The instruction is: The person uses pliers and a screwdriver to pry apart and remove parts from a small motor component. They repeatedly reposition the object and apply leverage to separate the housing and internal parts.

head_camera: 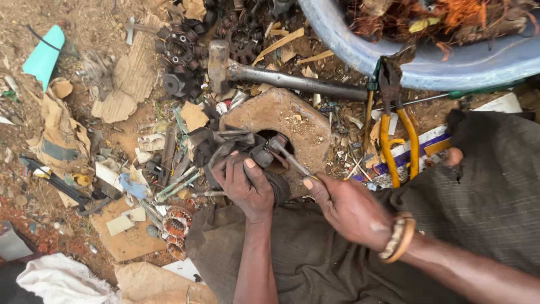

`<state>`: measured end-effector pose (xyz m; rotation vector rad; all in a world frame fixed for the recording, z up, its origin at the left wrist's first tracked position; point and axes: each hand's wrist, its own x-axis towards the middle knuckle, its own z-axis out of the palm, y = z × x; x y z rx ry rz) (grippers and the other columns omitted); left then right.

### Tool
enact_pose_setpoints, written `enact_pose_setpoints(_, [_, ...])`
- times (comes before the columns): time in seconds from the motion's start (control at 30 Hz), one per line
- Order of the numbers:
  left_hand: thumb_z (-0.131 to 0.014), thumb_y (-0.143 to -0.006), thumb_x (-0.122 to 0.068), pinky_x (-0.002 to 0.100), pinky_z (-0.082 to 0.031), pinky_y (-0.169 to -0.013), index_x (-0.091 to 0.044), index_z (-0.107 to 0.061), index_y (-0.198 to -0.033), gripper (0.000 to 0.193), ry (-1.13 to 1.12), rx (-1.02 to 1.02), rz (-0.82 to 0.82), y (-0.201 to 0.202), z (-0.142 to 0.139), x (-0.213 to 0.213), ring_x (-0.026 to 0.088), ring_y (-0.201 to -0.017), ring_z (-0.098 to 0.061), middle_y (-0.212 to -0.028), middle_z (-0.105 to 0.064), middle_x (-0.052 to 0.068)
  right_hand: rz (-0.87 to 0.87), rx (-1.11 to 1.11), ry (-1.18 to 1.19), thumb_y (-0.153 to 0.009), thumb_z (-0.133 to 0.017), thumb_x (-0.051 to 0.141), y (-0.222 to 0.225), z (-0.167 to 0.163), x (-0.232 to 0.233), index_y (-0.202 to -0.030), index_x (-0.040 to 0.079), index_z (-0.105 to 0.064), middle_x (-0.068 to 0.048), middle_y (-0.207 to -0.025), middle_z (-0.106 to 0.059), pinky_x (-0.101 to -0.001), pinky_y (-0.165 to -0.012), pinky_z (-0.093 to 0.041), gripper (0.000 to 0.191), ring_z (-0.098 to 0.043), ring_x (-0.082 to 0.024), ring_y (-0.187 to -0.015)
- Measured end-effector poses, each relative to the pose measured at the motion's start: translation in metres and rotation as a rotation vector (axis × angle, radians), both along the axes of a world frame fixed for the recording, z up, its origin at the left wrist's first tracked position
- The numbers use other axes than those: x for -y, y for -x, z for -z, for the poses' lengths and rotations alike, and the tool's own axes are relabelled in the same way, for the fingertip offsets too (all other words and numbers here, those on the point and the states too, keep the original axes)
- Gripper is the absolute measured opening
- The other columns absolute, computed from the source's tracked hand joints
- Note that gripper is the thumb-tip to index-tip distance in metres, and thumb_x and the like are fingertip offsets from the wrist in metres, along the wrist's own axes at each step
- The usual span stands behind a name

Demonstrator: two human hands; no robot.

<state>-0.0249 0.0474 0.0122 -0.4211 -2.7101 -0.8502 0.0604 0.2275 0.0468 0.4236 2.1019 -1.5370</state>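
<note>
Stator core (236,147), dark and greasy, sits clamped in your left hand (246,186) over the holed block (281,121); your right hand (349,208) pinches a thin punch (289,157). A slip could gouge your fingers.

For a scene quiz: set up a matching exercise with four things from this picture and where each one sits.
1. hammer
2. pliers
3. blue tub
4. turquoise scrap

a. far left on the dirt
b. top right corner
c. lying above the holed block
d. yellow handles, right of the block

Pairs: 1-c, 2-d, 3-b, 4-a
</note>
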Motion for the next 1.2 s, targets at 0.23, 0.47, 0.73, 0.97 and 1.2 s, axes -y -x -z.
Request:
enact_pose_setpoints(0.23, [-0.049,-0.109,-0.017,0.049,-0.043,-0.095,0.004,-0.064,-0.097,0.028,-0.006,0.016,-0.005,0.000,-0.002,-0.001,0.035,-0.101,-0.053,-0.101,-0.066,0.018,0.177,-0.129,0.184,-0.110,-0.046,0.034,-0.001,0.010,0.020,-0.088,0.006,-0.063,-0.001,-0.051,-0.050,-0.0345,-0.036,-0.038,0.039,-0.046,-0.014,-0.041])
enact_pose_setpoints(0.47, [-0.046,-0.110,-0.017,0.050,-0.041,-0.097,0.005,-0.062,-0.101,0.029,0.017,0.034,-0.027,-0.001,0.001,-0.003,0.036,-0.102,-0.051,-0.104,-0.065,0.020,0.717,0.265,0.851,-0.110,-0.039,0.040,-0.008,0.000,0.082,-0.087,0.008,-0.056,0.002,-0.052,-0.045,-0.0263,-0.032,-0.032,0.042,-0.039,-0.006,-0.036])
enact_pose_setpoints(0.73, [-0.046,-0.108,-0.021,0.052,-0.042,-0.096,0.000,-0.063,-0.094,0.031,0.003,0.060,-0.019,0.000,0.002,0.002,0.036,-0.100,-0.051,-0.101,-0.065,0.016,0.577,0.369,0.611,-0.105,-0.046,0.041,-0.007,0.004,0.050,-0.087,0.007,-0.057,0.001,-0.054,-0.049,-0.0260,-0.034,-0.036,0.040,-0.043,-0.008,-0.039])
enact_pose_setpoints(0.97, [-0.054,-0.106,-0.035,0.050,-0.042,-0.106,0.000,-0.067,-0.102,0.037,-0.065,0.036,0.000,0.002,-0.007,-0.006,0.035,-0.112,-0.053,-0.106,-0.066,0.013,0.288,-0.028,-0.067,-0.105,-0.056,0.037,-0.011,0.000,-0.043,-0.091,0.006,-0.058,-0.011,-0.069,-0.054,-0.0424,-0.051,-0.046,0.034,-0.052,-0.027,-0.057])
enact_pose_setpoints(1.2, [-0.077,-0.089,-0.039,0.050,-0.037,-0.109,-0.005,-0.073,-0.109,0.039,0.035,0.088,0.161,0.015,-0.017,0.006,0.033,-0.119,-0.053,-0.111,-0.069,0.009,-0.008,0.085,-0.607,-0.101,-0.058,0.044,0.018,0.005,-0.072,-0.105,0.001,-0.057,-0.029,-0.082,-0.066,-0.0601,-0.072,-0.051,0.043,-0.065,-0.051,-0.078])
